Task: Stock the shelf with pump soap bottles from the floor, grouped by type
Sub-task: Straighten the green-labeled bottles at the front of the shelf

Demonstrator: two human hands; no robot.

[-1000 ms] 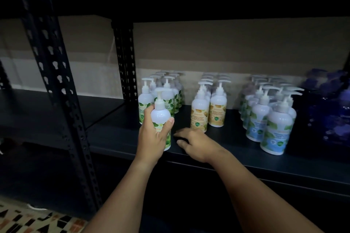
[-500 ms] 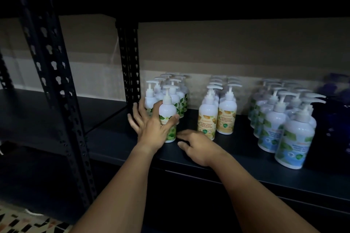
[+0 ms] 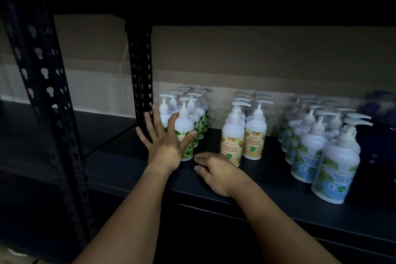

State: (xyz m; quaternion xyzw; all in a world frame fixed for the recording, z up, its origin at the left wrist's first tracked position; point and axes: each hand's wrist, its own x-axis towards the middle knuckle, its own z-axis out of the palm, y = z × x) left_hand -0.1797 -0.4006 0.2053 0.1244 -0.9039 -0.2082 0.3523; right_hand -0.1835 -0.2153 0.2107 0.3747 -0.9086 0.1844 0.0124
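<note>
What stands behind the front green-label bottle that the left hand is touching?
Behind the front green-label bottle stand more green-label bottles in rows reaching toward the wall. The left hand covers part of it, and the rearmost pumps blur together, so their count stays unclear.

White bottle (image 3: 184, 133), green leaves.

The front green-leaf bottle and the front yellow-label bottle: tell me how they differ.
1. Label: the green-leaf bottle shows green leaves; the yellow-label bottle has an orange-yellow label reading "Antibacterial Hand Wash".
2. Contact: the left hand lies against the green-leaf bottle with fingers spread; nothing touches the yellow-label bottle, with the right hand just in front of it.
3. Place: the green-leaf bottle heads the leftmost group, the yellow-label bottle the middle one.

Both are upright white pump bottles on the shelf.
</note>
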